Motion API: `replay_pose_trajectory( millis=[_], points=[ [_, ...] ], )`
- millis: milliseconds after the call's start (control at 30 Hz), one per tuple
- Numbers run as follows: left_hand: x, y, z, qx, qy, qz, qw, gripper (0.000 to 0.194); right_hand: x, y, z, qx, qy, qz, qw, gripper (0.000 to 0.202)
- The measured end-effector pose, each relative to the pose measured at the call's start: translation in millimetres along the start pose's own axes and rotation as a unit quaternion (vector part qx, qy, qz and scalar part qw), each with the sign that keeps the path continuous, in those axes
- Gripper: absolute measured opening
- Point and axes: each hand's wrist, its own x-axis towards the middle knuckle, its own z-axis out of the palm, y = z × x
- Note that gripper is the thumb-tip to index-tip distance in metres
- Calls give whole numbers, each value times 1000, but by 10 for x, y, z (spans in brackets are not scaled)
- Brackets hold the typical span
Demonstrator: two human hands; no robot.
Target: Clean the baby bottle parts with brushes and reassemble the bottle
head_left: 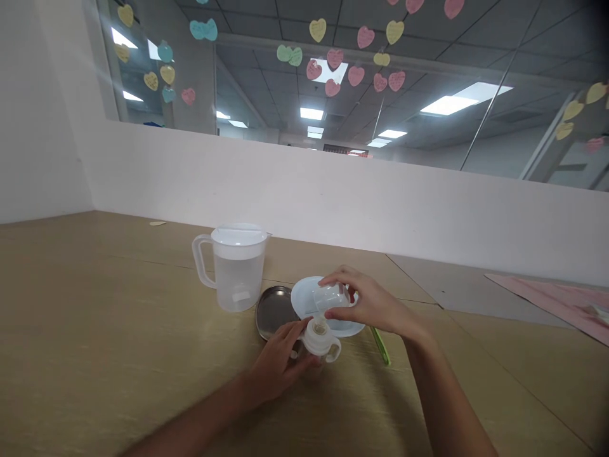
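Observation:
A baby bottle (318, 337) with a white collar, side handles and a clear nipple on top stands on the table. My left hand (281, 362) is wrapped round its left side. Just above the nipple, my right hand (354, 298) grips a clear dome-shaped bottle cap (330, 297), tilted and apart from the collar. Behind the bottle lie a pale blue-white plate (304, 293) and a dark metal tray (273, 312). The bottle's lower body is partly hidden by my left fingers.
A translucent lidded pitcher (239, 273) with a handle stands at the back left. A green handle (380, 346) sticks out right of the plate. Pink cloth (547, 295) lies at far right. A white wall (285, 184) with a mirror or window borders the table.

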Motion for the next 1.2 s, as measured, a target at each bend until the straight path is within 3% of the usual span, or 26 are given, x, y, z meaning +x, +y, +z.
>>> replay_pose_trajectory(
  millis=[100,433,767,967,1200],
  points=[
    [-5,-20,18,-13,12,-34,999,56,-12,-2,-12,-14,3,6,1000,47],
    [16,64,-27,-74,-9,-78,994,47,9,-6,69,-47,-82,47,994,51],
    [12,63,-9,-103,-13,-84,991,43,48,-11,211,-65,-113,22,991,49],
    [-22,21,31,-116,1,-92,989,62,54,-112,249,-59,-130,4,990,44],
    [-47,10,85,-104,8,-69,992,58,71,-151,281,-88,-137,-6,987,38]
  ],
)
